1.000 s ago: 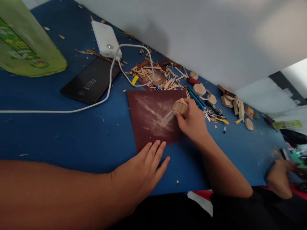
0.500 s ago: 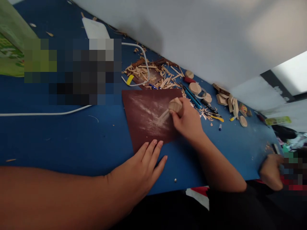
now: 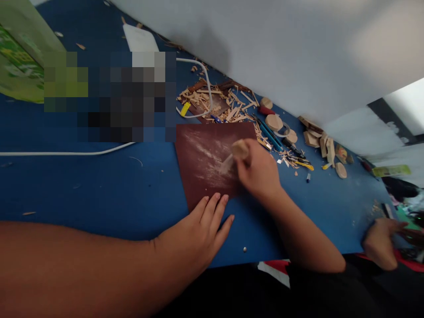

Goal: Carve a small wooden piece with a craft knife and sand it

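A sheet of dark red-brown sandpaper (image 3: 198, 152) lies on the blue table, streaked with pale wood dust. My left hand (image 3: 202, 234) is flat, fingers stretched out, with its fingertips on the sandpaper's near edge. Over the sheet's right part, my right hand (image 3: 260, 170) is closed round a small round wooden piece (image 3: 240, 150). The hand and piece are slightly blurred, and the fingers hide part of the wood. A pale dust streak runs from below the piece toward the sheet's middle.
Wood shavings (image 3: 232, 104) are heaped behind the sandpaper, with a white cable (image 3: 210, 88) across them. To the right lie pens (image 3: 270, 134), a yellow cutter (image 3: 304, 165), round wooden discs (image 3: 274, 122) and wood blocks (image 3: 311, 139). Another person's arm (image 3: 380, 243) rests at the right edge.
My right hand has shifted slightly down over the sandpaper with the wooden piece. My left hand stays on the near edge. The whole view has shifted a little.
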### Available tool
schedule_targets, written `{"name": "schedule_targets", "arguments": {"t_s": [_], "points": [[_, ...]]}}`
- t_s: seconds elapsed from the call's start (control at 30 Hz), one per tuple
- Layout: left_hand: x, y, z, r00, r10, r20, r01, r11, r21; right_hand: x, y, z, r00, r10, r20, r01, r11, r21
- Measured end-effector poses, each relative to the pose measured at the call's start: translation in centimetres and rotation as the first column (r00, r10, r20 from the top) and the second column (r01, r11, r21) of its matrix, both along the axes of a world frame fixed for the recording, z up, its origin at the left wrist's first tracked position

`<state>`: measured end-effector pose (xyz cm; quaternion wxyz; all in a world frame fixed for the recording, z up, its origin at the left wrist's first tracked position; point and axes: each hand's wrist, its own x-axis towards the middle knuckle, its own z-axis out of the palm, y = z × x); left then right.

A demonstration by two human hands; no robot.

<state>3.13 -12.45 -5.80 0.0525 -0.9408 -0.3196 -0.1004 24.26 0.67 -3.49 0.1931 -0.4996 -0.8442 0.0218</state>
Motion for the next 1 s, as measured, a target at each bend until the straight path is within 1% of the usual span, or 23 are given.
{"name": "schedule_targets", "arguments": {"t_s": [0.07, 0.1, 0.2, 0.23, 0.27, 0.33, 0.43, 0.47, 0.57, 0.6, 0.7, 0.73, 0.83, 0.9, 1.0], "points": [[0.1, -0.3, -0.7, 0.999, 0.009, 0.035, -0.009, 1.000, 0.011, 0.0, -0.2, 0.0, 0.995, 0.093, 0.030, -0.092, 0.995, -0.033], [0.2, -0.4, -1.2, 0.998, 0.020, 0.053, -0.021, 1.000, 0.018, 0.0, -0.3, 0.0, 0.996, 0.091, 0.026, -0.090, 0.995, -0.033], [0.5, -0.8, -2.0, 0.996, 0.053, 0.074, -0.055, 0.998, 0.032, 0.0, -0.2, 0.2, 0.999, -0.042, 0.033, 0.040, 0.998, 0.042], [0.5, -0.8, -2.0, 0.996, 0.056, 0.072, -0.059, 0.998, 0.033, 0.0, -0.1, 0.3, 0.998, -0.017, 0.061, 0.015, 0.999, 0.034], [0.5, -0.7, -1.9, 0.996, 0.052, 0.067, -0.054, 0.998, 0.034, 0.0, -0.1, 0.4, 0.995, 0.031, 0.091, -0.031, 1.000, -0.001], [0.4, -0.6, -1.4, 0.999, 0.032, 0.042, -0.033, 0.999, 0.026, 0.1, 0.0, 0.5, 0.987, 0.117, 0.114, -0.110, 0.992, -0.065], [0.1, -0.4, -0.7, 1.000, -0.005, -0.017, 0.005, 1.000, -0.003, 0.1, -0.1, 0.6, 0.999, -0.001, 0.051, 0.000, 0.999, 0.034], [0.0, -0.4, -0.7, 1.000, -0.003, -0.012, 0.003, 1.000, -0.006, 0.1, -0.2, 0.6, 0.999, 0.003, 0.054, -0.005, 0.999, 0.036], [0.1, -0.5, -1.2, 0.999, 0.020, 0.045, -0.021, 1.000, 0.012, 0.3, -0.4, 0.3, 0.992, 0.113, 0.058, -0.110, 0.993, -0.040], [0.2, -0.6, -1.4, 0.998, 0.026, 0.061, -0.027, 0.999, 0.025, 0.5, -0.1, 0.1, 0.993, 0.109, 0.036, -0.107, 0.993, -0.050], [0.2, -0.6, -2.0, 0.997, 0.025, 0.078, -0.029, 0.998, 0.050, 1.8, 1.5, -0.7, 0.997, -0.026, -0.072, 0.026, 1.000, -0.003], [0.2, -0.6, -2.1, 0.996, 0.028, 0.088, -0.032, 0.998, 0.053, 2.4, 2.2, -1.0, 0.993, -0.052, -0.104, 0.053, 0.999, 0.006], [0.4, -0.6, -2.3, 0.995, 0.030, 0.100, -0.034, 0.998, 0.043, 3.5, 3.4, -1.7, 0.984, -0.032, -0.175, 0.038, 0.999, 0.029], [0.5, -0.7, -2.4, 0.994, 0.037, 0.103, -0.042, 0.998, 0.040, 3.6, 3.5, -1.9, 0.981, -0.007, -0.196, 0.018, 0.998, 0.054], [0.5, -0.7, -2.4, 0.992, 0.055, 0.113, -0.060, 0.997, 0.041, 3.4, 3.1, -1.8, 0.978, -0.002, -0.207, 0.018, 0.997, 0.074]]}}
